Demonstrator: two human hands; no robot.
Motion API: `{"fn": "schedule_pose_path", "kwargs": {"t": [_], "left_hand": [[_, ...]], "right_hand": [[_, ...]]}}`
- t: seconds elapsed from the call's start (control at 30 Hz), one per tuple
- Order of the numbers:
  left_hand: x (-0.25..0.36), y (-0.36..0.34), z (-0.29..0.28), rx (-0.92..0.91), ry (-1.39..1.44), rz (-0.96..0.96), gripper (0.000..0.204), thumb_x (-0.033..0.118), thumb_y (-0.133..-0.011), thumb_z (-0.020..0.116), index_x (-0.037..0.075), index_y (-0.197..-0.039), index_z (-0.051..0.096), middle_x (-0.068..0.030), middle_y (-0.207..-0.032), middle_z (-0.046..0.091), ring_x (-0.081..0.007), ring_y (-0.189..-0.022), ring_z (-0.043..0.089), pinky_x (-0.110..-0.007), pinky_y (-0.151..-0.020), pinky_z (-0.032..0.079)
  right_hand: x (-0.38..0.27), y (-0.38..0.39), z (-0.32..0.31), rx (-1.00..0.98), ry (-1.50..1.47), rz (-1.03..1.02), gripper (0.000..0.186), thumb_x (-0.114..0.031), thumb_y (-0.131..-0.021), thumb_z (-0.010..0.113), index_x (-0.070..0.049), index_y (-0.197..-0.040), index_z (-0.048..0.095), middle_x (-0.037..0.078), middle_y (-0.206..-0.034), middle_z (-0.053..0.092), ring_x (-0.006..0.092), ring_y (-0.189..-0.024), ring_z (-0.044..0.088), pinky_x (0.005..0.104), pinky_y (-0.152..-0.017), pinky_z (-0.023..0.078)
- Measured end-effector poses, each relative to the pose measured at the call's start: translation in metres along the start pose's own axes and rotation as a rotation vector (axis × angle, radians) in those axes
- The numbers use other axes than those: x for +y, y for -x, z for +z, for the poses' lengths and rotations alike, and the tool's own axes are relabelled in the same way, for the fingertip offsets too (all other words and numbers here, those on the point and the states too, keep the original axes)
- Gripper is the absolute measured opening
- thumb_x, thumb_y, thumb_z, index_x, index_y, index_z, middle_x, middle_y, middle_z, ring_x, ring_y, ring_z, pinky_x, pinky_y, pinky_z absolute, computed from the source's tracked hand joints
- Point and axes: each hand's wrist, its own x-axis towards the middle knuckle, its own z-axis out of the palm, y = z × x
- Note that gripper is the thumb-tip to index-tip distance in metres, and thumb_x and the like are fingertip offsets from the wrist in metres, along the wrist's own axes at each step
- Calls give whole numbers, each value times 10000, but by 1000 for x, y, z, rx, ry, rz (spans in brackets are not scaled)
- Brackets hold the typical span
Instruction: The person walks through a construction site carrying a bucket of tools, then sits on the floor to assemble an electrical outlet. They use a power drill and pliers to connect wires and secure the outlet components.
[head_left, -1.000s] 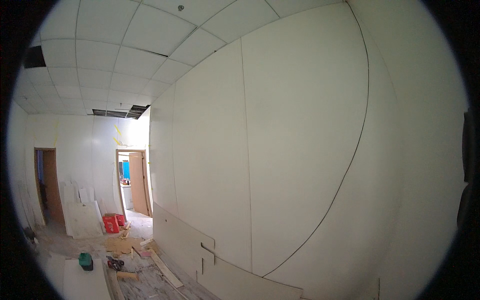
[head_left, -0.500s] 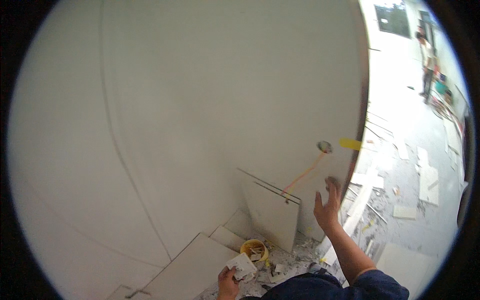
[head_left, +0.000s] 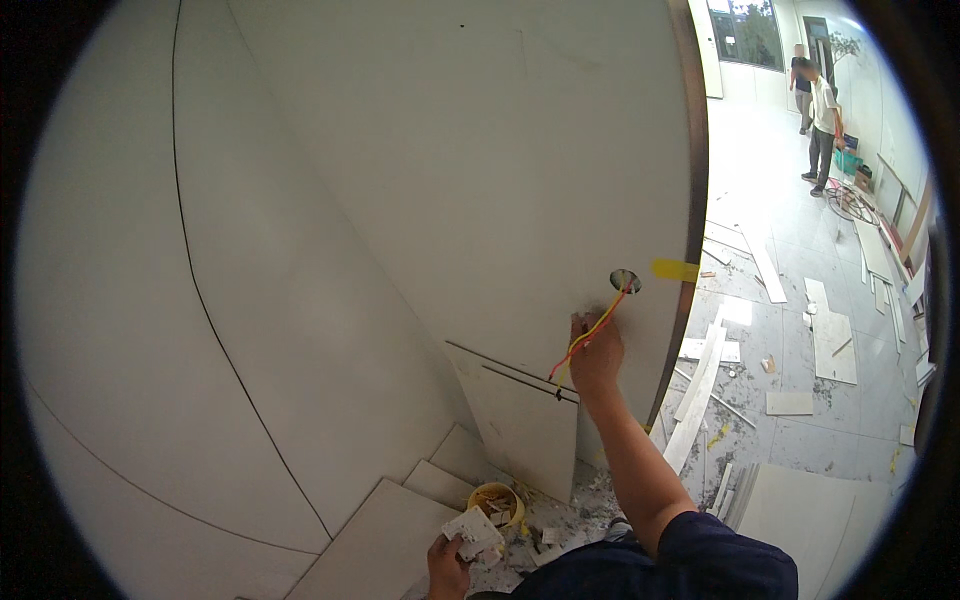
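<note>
My right hand [head_left: 596, 354] is raised against the white wall panel [head_left: 520, 180], its fingers closed at the red and yellow wires [head_left: 613, 310] dangling from a round hole [head_left: 625, 281]. Low in view, my left hand [head_left: 448, 568] grips a white square plate-like fitting [head_left: 473, 532]. Behind that fitting stands a yellow bucket [head_left: 512, 508] with scraps in it. A loose board [head_left: 515, 440] leans on the wall below the wires, with dark slots along its top.
More boards [head_left: 365, 545] lean low at left. A yellow tape strip [head_left: 675, 270] crosses the panel's edge. Beyond, offcuts [head_left: 830, 340] litter the tiled floor [head_left: 820, 430]. Two people [head_left: 822, 125] [head_left: 800, 85] stand at the far right, near coiled hose [head_left: 850, 203] and a green container [head_left: 848, 160].
The view has swung from the long wall to this panel and opening. Over the last half second, my right hand has moved up and left onto the wires, its spread fingers closing.
</note>
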Motion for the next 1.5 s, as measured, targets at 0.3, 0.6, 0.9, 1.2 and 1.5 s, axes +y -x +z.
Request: {"fn": "schedule_pose_path", "kwargs": {"t": [0.3,0.6,0.9,1.2,1.5], "left_hand": [[-17,17,-49,158,-10,44,735,204,-993,691,-34,-1582,321,-205,-1460,507,-385,-1244,579,-553,-943,522],[-24,18,-66,220,-29,59,719,187,-960,710,7,-1566,366,-141,-1268,664,-287,-1069,683,-465,-754,570],[13,42,-51,329,-36,19,835,231,-993,708,11,-1642,230,-198,-1567,448,-352,-1349,522,-518,-954,515],[12,19,-35,96,-99,116,476,199,-1008,644,3,-1408,475,-180,-1357,597,-337,-1226,613,-531,-981,524],[24,-5,68,-172,-111,151,371,166,-1024,637,-25,-1341,614,-114,-1228,684,-229,-1111,654,-378,-963,515]], "right_hand": [[-2,20,79,132,-350,-446,160,56,-884,675,15,-921,525,314,-1347,617,498,-1210,627,513,-1022,533],[-13,59,154,-249,-381,-364,197,3,-951,621,58,-1140,610,218,-1460,582,416,-1377,538,481,-1134,475],[-9,95,111,-467,185,-355,534,-99,-984,581,157,-1431,439,340,-1631,284,444,-1567,215,549,-1277,210],[66,156,43,-697,344,-471,604,-169,-981,551,89,-1509,415,306,-1637,307,471,-1518,307,544,-1245,277],[68,217,-94,-1480,-309,188,396,-299,-1076,538,-50,-1364,645,195,-1295,701,367,-1125,687,448,-985,536]]}}
